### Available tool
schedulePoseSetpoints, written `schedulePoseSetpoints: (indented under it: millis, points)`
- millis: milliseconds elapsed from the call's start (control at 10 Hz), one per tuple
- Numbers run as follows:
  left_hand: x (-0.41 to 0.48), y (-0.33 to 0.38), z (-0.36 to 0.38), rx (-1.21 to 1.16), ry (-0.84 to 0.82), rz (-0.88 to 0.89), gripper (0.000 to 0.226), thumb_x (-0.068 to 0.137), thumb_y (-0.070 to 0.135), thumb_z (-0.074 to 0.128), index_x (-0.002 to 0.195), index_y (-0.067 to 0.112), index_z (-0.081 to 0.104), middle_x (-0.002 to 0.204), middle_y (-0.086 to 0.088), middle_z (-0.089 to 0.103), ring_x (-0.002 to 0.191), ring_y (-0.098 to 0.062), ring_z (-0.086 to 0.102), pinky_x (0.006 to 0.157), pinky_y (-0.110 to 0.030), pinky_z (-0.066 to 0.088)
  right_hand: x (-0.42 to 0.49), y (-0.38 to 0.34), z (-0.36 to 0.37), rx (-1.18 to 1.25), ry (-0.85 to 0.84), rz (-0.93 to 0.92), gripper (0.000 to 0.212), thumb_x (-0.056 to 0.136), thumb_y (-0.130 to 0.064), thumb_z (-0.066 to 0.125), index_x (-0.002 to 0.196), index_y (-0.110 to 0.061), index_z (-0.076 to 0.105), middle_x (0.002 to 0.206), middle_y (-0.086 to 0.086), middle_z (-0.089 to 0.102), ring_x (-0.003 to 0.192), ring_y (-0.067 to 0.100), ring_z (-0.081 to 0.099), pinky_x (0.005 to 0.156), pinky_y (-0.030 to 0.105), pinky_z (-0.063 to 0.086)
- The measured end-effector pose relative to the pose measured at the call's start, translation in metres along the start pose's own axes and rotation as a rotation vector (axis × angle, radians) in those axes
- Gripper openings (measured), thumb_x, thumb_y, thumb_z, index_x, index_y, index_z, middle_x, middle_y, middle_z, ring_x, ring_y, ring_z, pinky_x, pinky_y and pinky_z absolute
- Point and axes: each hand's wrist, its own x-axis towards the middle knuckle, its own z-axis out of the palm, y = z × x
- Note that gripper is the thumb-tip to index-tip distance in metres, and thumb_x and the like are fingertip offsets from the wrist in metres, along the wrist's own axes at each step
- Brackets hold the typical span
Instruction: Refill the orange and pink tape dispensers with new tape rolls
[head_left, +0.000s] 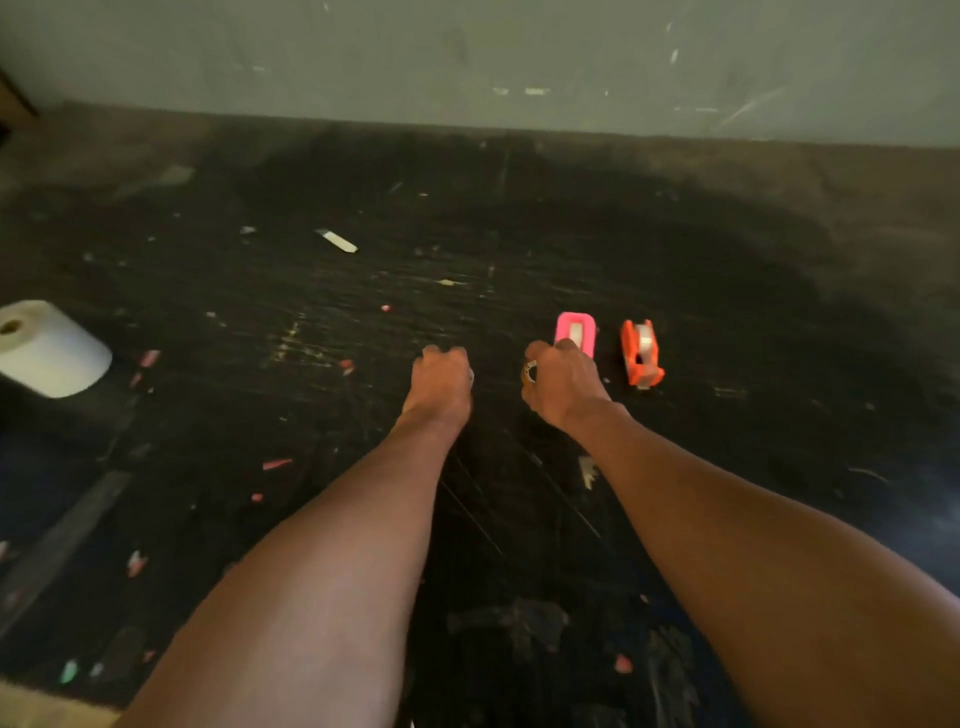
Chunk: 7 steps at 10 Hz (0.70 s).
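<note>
The pink tape dispenser (576, 332) stands on the dark table, just beyond my right hand (563, 384). The orange tape dispenser (642, 353) lies to its right with a clear tape roll inside. My right hand is closed around a small tape roll (528, 372), of which only the edge shows at the left of the fist. My left hand (440, 387) is a fist a little to the left; a small pale bit shows at its right edge, too little to identify.
A white paper roll (49, 349) lies at the left edge of the scratched dark table (311, 322). Small scraps of paper and tape are scattered over the surface. A grey wall (467, 57) closes the far side.
</note>
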Motion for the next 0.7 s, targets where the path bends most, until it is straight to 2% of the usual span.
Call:
schedulePoseSetpoints:
  millis: [100,300,500,600,700]
  points:
    - [0.048,-0.006,0.004,-0.02,-0.039,0.025,0.042,0.091,0.006,0.067,0.132,0.01,0.058,0.136,-0.02,0.049,0.127,-0.036,0.051,0.103,-0.041,0.046,0.044,-0.004,0.009,-0.017,-0.029,0.046,0.032,0.096,-0.019,0.055,0.126,-0.007,0.058,0.125,0.019,0.056,0.112,0.036,0.055,0.092,0.045,0.05]
    - [0.109,-0.007,0.02,-0.002,-0.121,0.078,0.049,0.091,0.005,0.068,0.137,0.012,0.055,0.141,-0.019,0.046,0.129,-0.035,0.05,0.106,-0.041,0.045,0.09,0.0,0.03,-0.006,-0.087,0.133,0.044,0.092,-0.02,0.064,0.134,-0.012,0.052,0.126,0.018,0.055,0.114,0.032,0.055,0.091,0.041,0.051]
    - [0.12,-0.007,0.037,0.0,-0.145,0.101,0.059,0.089,0.009,0.071,0.144,0.015,0.049,0.145,-0.018,0.045,0.134,-0.034,0.047,0.11,-0.042,0.042,0.102,0.005,0.042,-0.002,-0.105,0.149,0.056,0.091,-0.026,0.065,0.142,-0.016,0.044,0.131,0.018,0.052,0.117,0.031,0.054,0.092,0.039,0.048]
    - [0.109,-0.006,0.029,-0.015,-0.15,0.08,0.073,0.088,0.012,0.073,0.152,0.016,0.037,0.15,-0.02,0.039,0.137,-0.036,0.045,0.112,-0.043,0.041,0.092,0.001,0.038,0.056,-0.092,0.167,0.063,0.092,-0.026,0.064,0.146,-0.015,0.034,0.134,0.019,0.048,0.119,0.032,0.053,0.093,0.039,0.048]
    - [0.085,-0.003,0.024,-0.036,-0.11,0.05,0.073,0.089,0.011,0.072,0.153,0.014,0.034,0.151,-0.02,0.036,0.137,-0.037,0.045,0.112,-0.044,0.041,0.073,-0.001,0.034,0.112,-0.052,0.152,0.064,0.093,-0.024,0.064,0.147,-0.015,0.031,0.136,0.02,0.046,0.119,0.032,0.053,0.091,0.036,0.048]
